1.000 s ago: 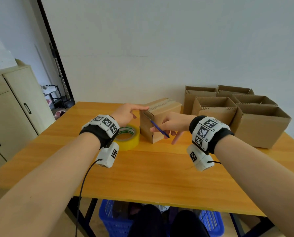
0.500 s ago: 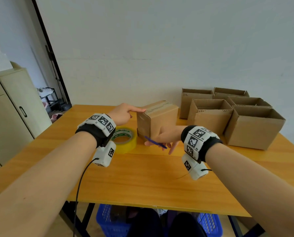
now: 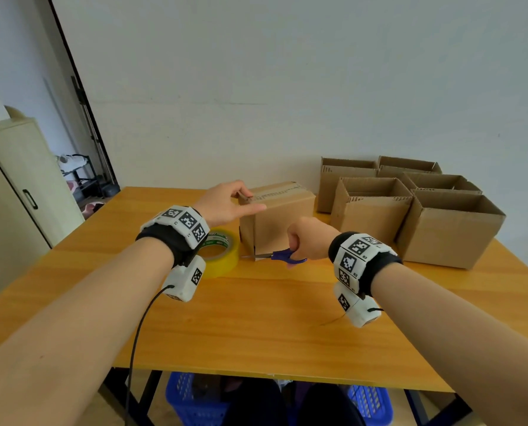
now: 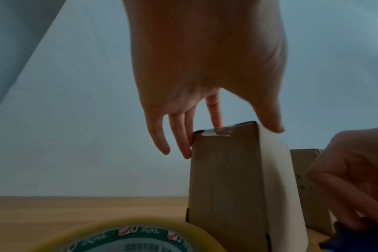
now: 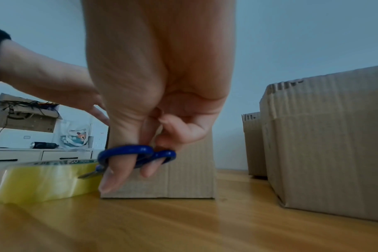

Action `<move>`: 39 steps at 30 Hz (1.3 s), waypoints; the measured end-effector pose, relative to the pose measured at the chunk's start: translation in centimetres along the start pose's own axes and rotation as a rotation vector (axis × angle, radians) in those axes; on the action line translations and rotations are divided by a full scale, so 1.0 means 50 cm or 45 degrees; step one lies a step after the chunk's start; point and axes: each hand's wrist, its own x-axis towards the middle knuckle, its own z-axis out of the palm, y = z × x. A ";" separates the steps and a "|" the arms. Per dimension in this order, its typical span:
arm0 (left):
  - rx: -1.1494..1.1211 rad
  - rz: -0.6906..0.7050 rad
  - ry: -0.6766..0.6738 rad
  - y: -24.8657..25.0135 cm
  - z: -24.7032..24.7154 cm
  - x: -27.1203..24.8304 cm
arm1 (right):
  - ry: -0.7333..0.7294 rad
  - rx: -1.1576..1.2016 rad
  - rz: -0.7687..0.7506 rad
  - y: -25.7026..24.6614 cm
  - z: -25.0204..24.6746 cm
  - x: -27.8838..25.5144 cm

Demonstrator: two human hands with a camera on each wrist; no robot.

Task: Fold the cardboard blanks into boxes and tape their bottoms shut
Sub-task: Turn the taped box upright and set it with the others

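A closed cardboard box [image 3: 282, 222] stands on the wooden table [image 3: 256, 318], with a strip of clear tape [image 4: 218, 132] along its top seam. My left hand [image 3: 228, 204] rests on the box's near top corner. Its fingers [image 4: 215, 112] are straight, the index tip pressing the tape and the thumb on the other side. My right hand [image 3: 310, 238] is low in front of the box and grips blue-handled scissors [image 3: 284, 256], thumb and fingers through the loops [image 5: 138, 153]. The blades lie nearly on the table, pointing left towards the yellow tape roll [image 3: 222, 256].
Several open-topped folded boxes [image 3: 450, 229] stand packed together at the back right of the table. The tape roll [image 5: 43, 180] lies flat just left of the taped box. Blue baskets [image 3: 192, 401] sit under the table, and a cabinet [image 3: 19, 204] stands at the left.
My right hand has dropped with the scissors from the box's upper near edge down to the table in front of it. My left hand has stayed on the box's top corner.
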 end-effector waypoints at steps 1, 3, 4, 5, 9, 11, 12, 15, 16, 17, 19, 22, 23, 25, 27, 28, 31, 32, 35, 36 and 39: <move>0.066 -0.006 0.016 0.003 0.004 0.002 | 0.016 -0.010 -0.012 0.001 0.001 -0.001; 0.151 -0.011 0.040 0.008 0.011 0.006 | 0.026 -0.019 -0.030 0.003 0.005 -0.001; 0.168 -0.012 0.045 0.009 0.012 0.008 | 0.019 -0.027 -0.036 0.003 0.007 -0.001; 0.177 -0.015 0.046 0.010 0.013 0.010 | 0.007 -0.041 -0.043 0.003 0.010 -0.001; 0.205 -0.013 0.073 0.014 0.012 0.012 | -0.055 -0.016 -0.043 0.004 0.023 -0.002; 0.212 -0.011 0.084 0.014 0.012 0.013 | -0.081 0.028 -0.052 0.005 0.028 -0.002; 0.223 -0.011 0.082 0.014 0.012 0.014 | -0.107 0.029 -0.051 0.004 0.029 -0.002; 0.264 -0.001 0.074 0.015 0.014 0.015 | -0.186 -0.026 -0.029 0.000 0.032 -0.001; 0.261 -0.002 0.075 0.016 0.015 0.015 | -0.175 -0.012 -0.042 0.000 0.034 -0.001; 0.254 -0.005 0.078 0.015 0.017 0.015 | -0.149 0.016 -0.063 0.001 0.037 0.000; 0.244 -0.010 0.082 0.014 0.019 0.016 | -0.116 0.081 -0.091 0.003 0.044 0.001; 0.230 -0.008 0.076 0.010 0.020 0.017 | -0.150 0.180 -0.085 0.005 0.050 0.004; 0.221 -0.003 0.067 0.009 0.021 0.017 | -0.161 0.200 -0.084 0.005 0.051 0.005; 0.205 0.007 0.051 0.007 0.022 0.018 | -0.172 0.200 -0.103 0.006 0.056 0.007; 0.205 0.006 0.041 0.004 0.024 0.019 | -0.193 0.209 -0.126 0.009 0.058 0.008; 0.204 0.003 0.036 0.003 0.024 0.020 | -0.195 0.234 -0.135 0.009 0.058 0.007; 0.224 0.033 0.041 0.004 0.025 0.022 | 0.076 0.238 -0.199 0.003 0.039 0.001; 0.238 0.049 0.053 0.006 0.026 0.023 | 0.294 0.202 -0.211 -0.001 0.029 -0.002; 0.277 0.049 0.064 0.011 0.029 0.026 | 0.978 0.108 -0.226 -0.011 -0.005 -0.003; 0.294 0.048 0.053 0.012 0.032 0.028 | 1.050 0.099 -0.257 -0.015 -0.016 0.003; 0.492 0.089 -0.028 0.013 0.043 0.028 | 0.869 0.032 -0.253 -0.024 -0.031 0.033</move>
